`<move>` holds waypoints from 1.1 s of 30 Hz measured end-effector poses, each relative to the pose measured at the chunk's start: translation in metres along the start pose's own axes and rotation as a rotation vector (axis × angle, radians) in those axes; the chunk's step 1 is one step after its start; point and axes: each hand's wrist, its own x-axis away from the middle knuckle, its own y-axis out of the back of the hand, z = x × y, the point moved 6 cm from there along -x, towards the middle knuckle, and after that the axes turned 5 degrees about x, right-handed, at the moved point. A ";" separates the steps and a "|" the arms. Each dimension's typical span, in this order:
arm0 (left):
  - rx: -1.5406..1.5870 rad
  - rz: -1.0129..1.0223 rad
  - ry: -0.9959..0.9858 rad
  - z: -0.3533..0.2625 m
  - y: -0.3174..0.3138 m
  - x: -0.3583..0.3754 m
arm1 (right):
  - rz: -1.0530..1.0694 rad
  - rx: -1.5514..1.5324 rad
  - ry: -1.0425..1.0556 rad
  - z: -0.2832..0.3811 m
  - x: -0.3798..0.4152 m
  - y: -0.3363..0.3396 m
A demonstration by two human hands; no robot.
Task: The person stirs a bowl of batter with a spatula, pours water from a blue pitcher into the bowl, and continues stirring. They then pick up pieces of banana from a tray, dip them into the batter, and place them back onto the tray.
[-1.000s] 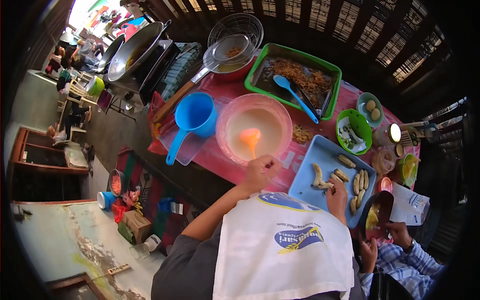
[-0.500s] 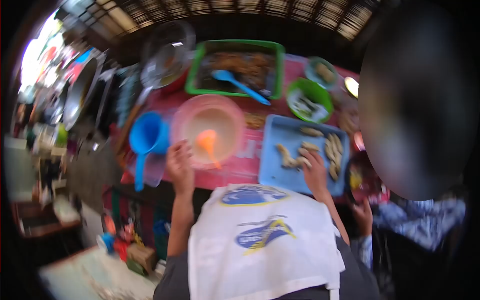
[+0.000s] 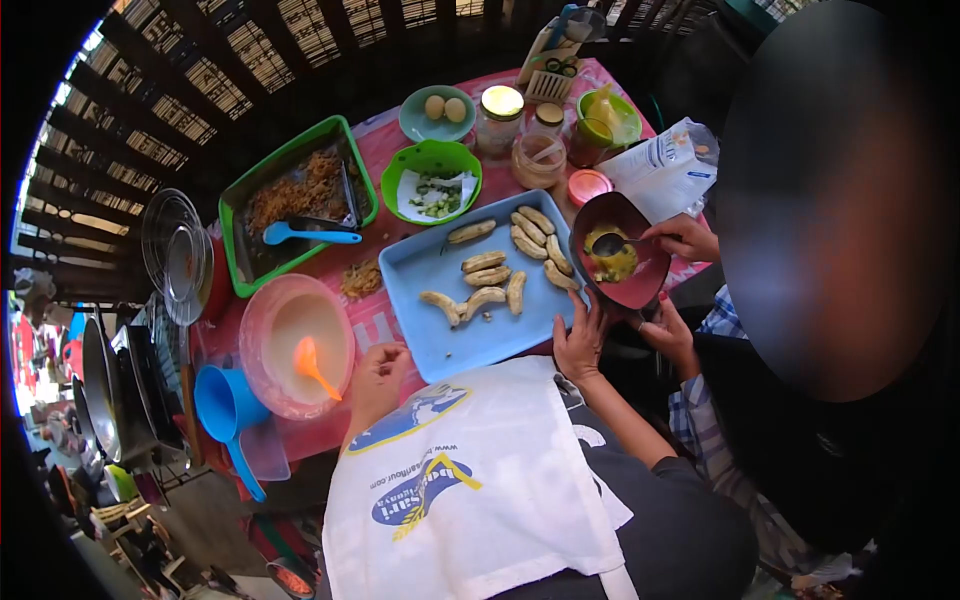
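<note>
My left hand (image 3: 380, 378) rests at the table's front edge, between the pink basin and the blue tray. Its fingers are curled in, and no object shows in them. My right hand (image 3: 582, 342) has its fingers spread at the right front edge of the blue tray (image 3: 440, 350), just below the dark red bowl. Several peeled bananas (image 3: 487, 277) lie in that tray. Pale batter fills the pink basin (image 3: 258, 352), where an orange ladle (image 3: 308, 362) leans. Beside me another person holds the dark red bowl (image 3: 640, 287) and a spoon (image 3: 608, 243) in its yellow contents.
A green-rimmed tray (image 3: 232, 235) of browned shreds with a blue spoon (image 3: 310, 234) stands back left. Behind the bananas are a green bowl (image 3: 400, 170), an egg bowl (image 3: 408, 122) and jars (image 3: 498, 125). A blue dipper (image 3: 225, 400) sits left; a plastic bag (image 3: 660, 175) lies right.
The view has swung right and sharpened. My right hand has left the bananas for the tray's right edge. My left hand has moved from the basin's rim toward the tray.
</note>
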 end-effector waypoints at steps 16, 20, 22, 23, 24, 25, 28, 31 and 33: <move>-0.218 0.010 0.065 0.078 -0.009 -0.025 | -0.018 -0.321 -0.164 -0.027 0.008 0.011; -0.113 0.010 0.055 0.079 -0.004 -0.024 | -0.098 -0.085 -0.188 -0.055 0.031 0.014; -0.153 0.001 0.026 0.078 -0.003 -0.024 | -0.081 -0.059 -0.232 -0.064 0.035 0.008; -0.174 -0.001 0.011 0.078 -0.003 -0.023 | -0.084 -0.027 -0.251 -0.068 0.037 0.005; -0.194 0.011 0.044 0.078 -0.003 -0.022 | -0.088 0.004 -0.268 -0.072 0.038 0.001; -0.213 0.022 0.077 0.077 -0.003 -0.020 | -0.103 0.017 -0.268 -0.075 0.038 -0.003; -0.223 0.014 0.092 0.086 -0.005 -0.021 | -0.119 0.057 -0.231 -0.088 0.040 -0.022; -0.195 -0.029 0.036 0.087 -0.002 -0.013 | -0.124 0.103 -0.159 -0.095 0.041 -0.034; -0.166 -0.028 0.014 0.083 -0.003 -0.014 | -0.120 0.081 -0.120 -0.092 0.040 -0.034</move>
